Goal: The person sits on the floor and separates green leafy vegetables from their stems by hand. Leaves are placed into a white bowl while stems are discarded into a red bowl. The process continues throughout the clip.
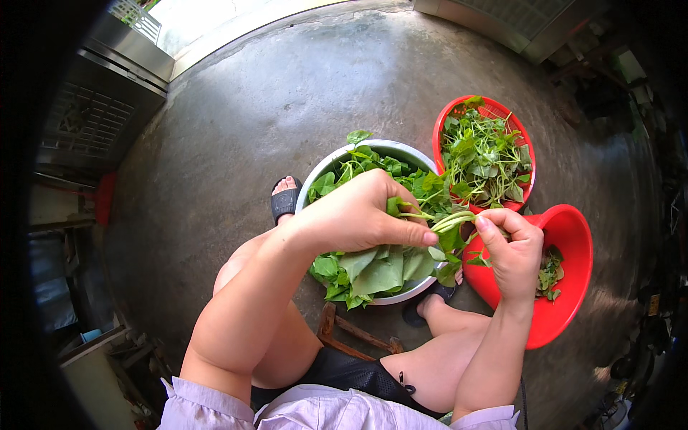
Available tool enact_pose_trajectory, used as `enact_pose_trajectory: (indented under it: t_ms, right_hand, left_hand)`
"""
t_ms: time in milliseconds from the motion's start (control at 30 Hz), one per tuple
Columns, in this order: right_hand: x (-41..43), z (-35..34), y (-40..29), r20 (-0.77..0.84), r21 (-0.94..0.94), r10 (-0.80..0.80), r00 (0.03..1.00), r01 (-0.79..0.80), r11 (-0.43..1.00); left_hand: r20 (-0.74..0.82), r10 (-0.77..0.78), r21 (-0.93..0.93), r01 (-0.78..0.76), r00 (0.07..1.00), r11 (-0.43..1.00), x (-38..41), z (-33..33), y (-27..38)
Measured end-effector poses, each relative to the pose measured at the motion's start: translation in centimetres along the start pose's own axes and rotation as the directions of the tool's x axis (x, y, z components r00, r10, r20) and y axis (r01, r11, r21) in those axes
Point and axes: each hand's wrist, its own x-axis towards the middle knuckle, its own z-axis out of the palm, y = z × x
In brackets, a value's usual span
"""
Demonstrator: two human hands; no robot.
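Above a wide metal basin [395,146] heaped with leafy greens [336,180], my left hand [384,215] grips a bunch of leafy stems [454,219]. Broad pale-green leaves [379,269] hang below that hand. To its right, my right hand [510,242] pinches the same stems at their other end between thumb and fingers. A red plastic colander [532,156] behind my right hand holds a pile of thin stems and leaves [481,156]. Close beside my right wrist, a red plastic bucket [578,258], tilted in view, has some leaves [551,274] inside.
A small wooden stool [355,338] shows between my legs. My feet in dark sandals [285,203] flank the basin on the concrete floor [226,145]. Metal gate panels [102,102] stand at the left, beside a bright doorway [215,21]. Dark clutter lines the right edge.
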Motion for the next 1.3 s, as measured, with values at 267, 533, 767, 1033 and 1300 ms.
enact_pose_trajectory:
  t_ms: [267, 533, 767, 1033, 1300]
  right_hand:
    - [-0.1, -0.2, -0.1, -0.017, -0.041, -0.01, 1.0, 0.009, 0.999]
    - [-0.3, 1.3, -0.1, 0.027, -0.056, -0.053, 0.998, 0.054, 0.997]
    - [-0.7, -1.8, 0.9, -0.12, 0.126, -0.14, 0.983, 0.155, 0.98]
    - [-0.4, -1.9, 1.0, -0.111, 0.129, -0.259, 0.96, 0.272, 0.954]
    - [-0.7, -1.3, 0.7, -0.11, 0.141, -0.172, 0.979, 0.187, 0.972]
  left_hand:
    - [-0.23, 0.07, -0.015, -0.076, 0.971, 0.997, 0.2, 0.3, 0.3]
    - [-0.644, -0.07, -0.373, -0.232, 0.762, 0.898, 1.1, 1.7, -1.0]
    - [-0.318, -0.158, -0.651, -0.095, 0.935, 0.753, -0.2, -2.0, 0.2]
    - [0.061, 0.07, -0.154, -0.06, 0.996, 0.986, 0.1, -0.2, 0.6]
    - [-0.02, 0.211, 0.134, -0.207, 0.977, 0.969, 0.2, 0.9, 0.5]
